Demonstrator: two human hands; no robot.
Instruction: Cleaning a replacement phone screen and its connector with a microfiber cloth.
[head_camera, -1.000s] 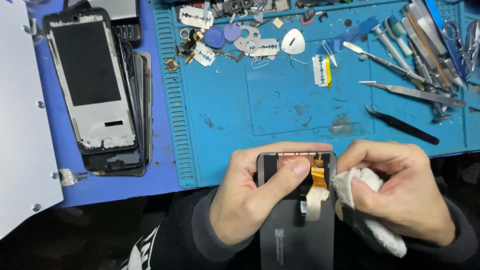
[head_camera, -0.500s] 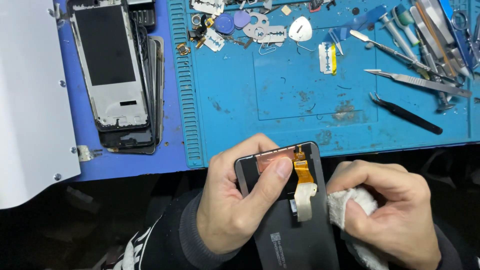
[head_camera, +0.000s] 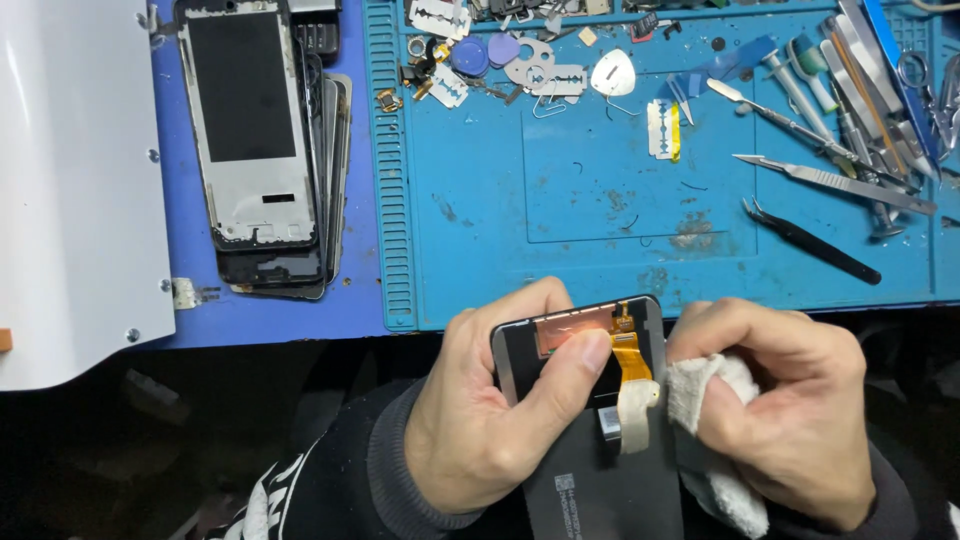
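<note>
While left hand (head_camera: 480, 430) fingers clamp phone screen (head_camera: 600, 440), right hand (head_camera: 790, 410) pinches cloth (head_camera: 700, 395) beside.

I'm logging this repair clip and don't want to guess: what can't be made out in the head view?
- Phone screen panel: lower end cut off by the bottom edge; left hand covers its left side.
- White cloth: mostly wrapped inside the right hand.
- Tools at top right: cut off by the frame edge.
- Stacked phone frames: lower ones hidden under the top one.
</note>
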